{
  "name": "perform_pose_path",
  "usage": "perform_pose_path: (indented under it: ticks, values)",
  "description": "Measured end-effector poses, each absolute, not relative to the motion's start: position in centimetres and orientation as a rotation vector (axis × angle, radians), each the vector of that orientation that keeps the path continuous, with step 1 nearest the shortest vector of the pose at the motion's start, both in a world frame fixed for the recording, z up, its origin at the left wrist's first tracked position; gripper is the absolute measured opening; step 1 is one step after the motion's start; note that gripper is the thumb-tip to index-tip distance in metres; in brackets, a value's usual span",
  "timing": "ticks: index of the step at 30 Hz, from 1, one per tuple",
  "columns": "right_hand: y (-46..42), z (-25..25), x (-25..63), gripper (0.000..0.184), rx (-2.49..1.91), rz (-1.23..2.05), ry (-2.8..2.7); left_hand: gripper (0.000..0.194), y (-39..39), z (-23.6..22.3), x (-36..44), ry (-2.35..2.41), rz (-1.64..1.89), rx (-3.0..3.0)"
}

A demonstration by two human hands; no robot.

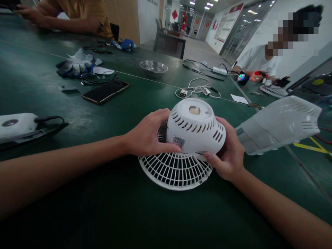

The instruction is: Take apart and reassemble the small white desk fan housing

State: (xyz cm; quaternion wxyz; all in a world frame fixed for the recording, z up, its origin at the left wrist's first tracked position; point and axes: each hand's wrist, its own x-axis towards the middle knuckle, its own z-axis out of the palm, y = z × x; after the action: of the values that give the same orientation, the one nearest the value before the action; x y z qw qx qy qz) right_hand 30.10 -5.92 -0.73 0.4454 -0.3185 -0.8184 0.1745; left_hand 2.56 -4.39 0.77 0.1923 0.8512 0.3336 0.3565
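Note:
Between my two hands is a white slotted fan motor housing [193, 122], with a small silver label on its near side and a round opening on top. My left hand [147, 135] wraps its left side, thumb along the lower front edge. From the right my right hand [229, 152] grips the other side, its fingers partly hidden behind the housing. Directly beneath lies a round white fan grille [178, 173] flat on the table; whether the housing touches it or is joined to it, I cannot tell.
A large white plastic fan part [280, 124] lies close on the right. Beyond are a white cable [198, 90], a metal bowl [154, 67], a phone [105, 91] and gloves [77, 64]. A white device [17, 126] sits at left. Two people sit across the green table [103, 193].

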Motion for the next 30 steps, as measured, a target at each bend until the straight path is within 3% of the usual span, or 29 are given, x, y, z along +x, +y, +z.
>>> perform_pose_path:
  ticks: [16,25,27,30]
  values:
    - [-5.9,-1.2,30.2,0.084,-0.739,0.189,-2.06,0.083,-4.1,0.5,2.1,0.986,0.871,2.507]
    - [-5.4,-2.0,30.4,0.081,-0.616,0.373,-2.006,0.059,-4.3,-0.2,1.9,1.084,1.071,2.402]
    - [-5.5,-2.0,30.1,0.082,-0.622,0.39,-1.995,0.068,-4.4,-0.4,1.9,0.986,1.083,2.406]
    - [-6.1,-2.0,29.8,0.081,-0.63,0.421,-1.97,0.096,-4.6,-0.6,2.1,0.914,1.04,2.434]
